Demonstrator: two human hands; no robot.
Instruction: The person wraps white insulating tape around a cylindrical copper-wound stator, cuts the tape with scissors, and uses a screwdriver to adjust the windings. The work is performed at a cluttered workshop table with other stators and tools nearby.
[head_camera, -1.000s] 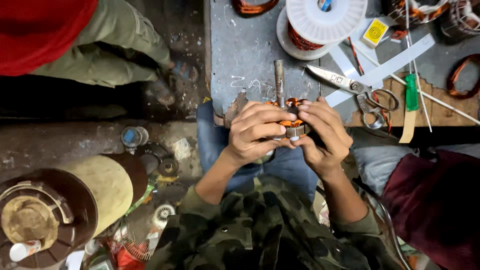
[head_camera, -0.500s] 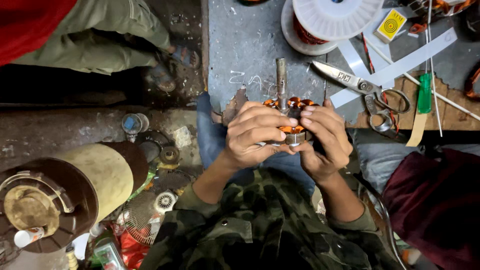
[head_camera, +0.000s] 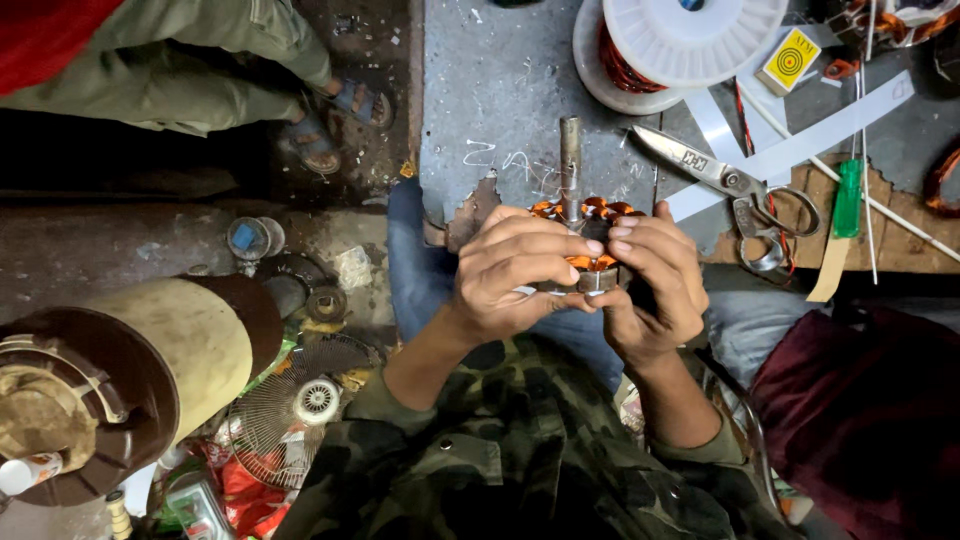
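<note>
Copper-wound stator (head_camera: 585, 262), likely heavy, windings fragile; left hand (head_camera: 515, 272) and right hand (head_camera: 650, 285) pinch its steel rim, fingers closed.

The person wears a green-and-brown camouflage jacket, its sleeves pushed up the forearms, and blue jeans; both hands are bare.

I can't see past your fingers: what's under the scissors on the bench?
Under the scissors lie white paper strips crossing the grey bench top. The loop handles overhang the worn brown edge. Whether anything small sits beneath the blades is hidden.
</note>
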